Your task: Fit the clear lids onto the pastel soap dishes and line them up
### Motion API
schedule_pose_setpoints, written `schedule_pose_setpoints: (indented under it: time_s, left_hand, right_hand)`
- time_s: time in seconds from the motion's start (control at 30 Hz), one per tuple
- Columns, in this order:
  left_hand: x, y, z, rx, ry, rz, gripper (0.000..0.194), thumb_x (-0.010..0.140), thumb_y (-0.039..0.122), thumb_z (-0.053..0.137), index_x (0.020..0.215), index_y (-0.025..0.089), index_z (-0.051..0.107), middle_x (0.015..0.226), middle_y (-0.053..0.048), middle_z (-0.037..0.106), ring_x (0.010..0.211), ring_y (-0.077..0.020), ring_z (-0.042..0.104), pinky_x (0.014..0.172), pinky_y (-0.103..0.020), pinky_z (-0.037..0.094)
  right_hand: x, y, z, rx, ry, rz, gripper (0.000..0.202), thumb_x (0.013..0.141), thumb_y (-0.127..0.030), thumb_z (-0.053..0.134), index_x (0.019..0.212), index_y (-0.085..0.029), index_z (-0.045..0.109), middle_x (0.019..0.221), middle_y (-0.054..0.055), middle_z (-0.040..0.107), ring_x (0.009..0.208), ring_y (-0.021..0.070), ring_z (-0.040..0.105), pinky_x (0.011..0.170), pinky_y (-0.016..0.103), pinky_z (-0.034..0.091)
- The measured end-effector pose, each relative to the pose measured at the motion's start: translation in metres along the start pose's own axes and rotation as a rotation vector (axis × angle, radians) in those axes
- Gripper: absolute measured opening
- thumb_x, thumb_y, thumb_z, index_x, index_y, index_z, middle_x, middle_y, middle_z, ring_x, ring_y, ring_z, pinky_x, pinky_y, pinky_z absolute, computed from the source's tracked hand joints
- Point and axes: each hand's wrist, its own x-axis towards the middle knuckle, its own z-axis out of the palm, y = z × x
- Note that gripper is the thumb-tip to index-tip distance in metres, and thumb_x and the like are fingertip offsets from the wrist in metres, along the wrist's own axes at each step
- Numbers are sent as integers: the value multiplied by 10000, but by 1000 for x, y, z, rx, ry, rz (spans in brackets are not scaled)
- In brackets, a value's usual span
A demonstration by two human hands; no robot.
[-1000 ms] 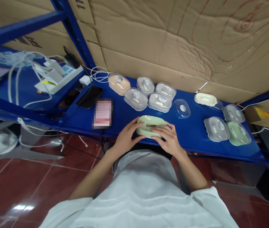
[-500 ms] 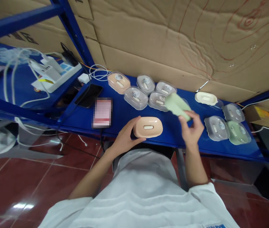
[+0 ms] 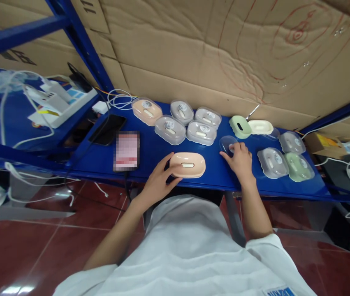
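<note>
A peach oval dish (image 3: pixel 193 160) with a cream bar in its middle stands near the front edge of the blue table. My left hand (image 3: pixel 161 177) grips its left end, thumb in front and fingers behind and on top. To the right, my right hand (image 3: pixel 239 160) has its fingers on a clear lid (image 3: pixel 225 144) lying on the table. Behind that lid sits a light green tray (image 3: pixel 239 127) with a dark slot, beside a cream dish (image 3: pixel 261 127).
Grey lidded boxes (image 3: pixel 170 129) and a peach lidded box (image 3: pixel 147 111) stand along the back. More grey boxes and a green box (image 3: pixel 299 166) are at the right. A pixelated phone (image 3: pixel 126 150), a black phone (image 3: pixel 108 129) and a power strip (image 3: pixel 73 109) lie left.
The green tray has gone from my right hand to the table beside the cream dish. My right hand has come down onto the clear lid. My left fingers have shifted over the peach dish.
</note>
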Motion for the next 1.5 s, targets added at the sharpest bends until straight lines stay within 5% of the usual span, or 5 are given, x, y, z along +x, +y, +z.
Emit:
schedule_pose_setpoints:
  time_s: [0.43, 0.7, 1.0, 1.23, 1.5]
  left_hand:
    - [0, -3, -5, -117, -60, -61, 789, 993, 456, 703, 1663, 279, 325, 1689, -127, 456, 1543, -299, 484, 1258, -504, 443]
    - [-1, -7, -7, -102, -127, -13, 697, 995, 521, 685, 1611, 312, 433, 1675, -109, 480, 1536, -300, 491, 1250, -499, 444]
    - [-1, 3, -11, -49, -126, -69, 577, 1040, 487, 617, 1582, 350, 476, 1682, -85, 461, 1495, -301, 535, 1173, -500, 521]
    - [0, 2, -6, 14, -80, 15, 372, 1054, 407, 596, 1410, 315, 655, 1589, -76, 566, 1424, -287, 596, 1179, -507, 518]
    - [1, 3, -2, 85, -41, 66, 290, 1066, 360, 586, 1314, 284, 715, 1480, -80, 656, 1333, -264, 654, 1157, -484, 526]
  right_hand:
    - [-54, -100, -25, 401, -302, -714, 419, 1096, -378, 537, 1500, -282, 591, 1555, 104, 590, 1582, 303, 394, 1330, 682, 161]
    - [-48, -80, -16, 386, -323, -876, 469, 1065, -359, 595, 1534, -339, 578, 1656, 57, 498, 1627, 297, 307, 1319, 633, 281]
    - [-55, -21, -22, 37, -8, -188, 578, 1053, -496, 545, 1594, -297, 509, 1628, 161, 484, 1532, 428, 394, 1169, 686, 440]
    - [36, 55, -8, 109, 16, 76, 629, 1093, -389, 261, 1695, -205, 258, 1774, 181, 230, 1648, 341, 211, 1253, 676, 295]
    - [128, 100, -12, -398, -214, 348, 446, 910, -81, 413, 1258, -85, 691, 1282, 240, 719, 1369, 365, 565, 1177, 698, 262]
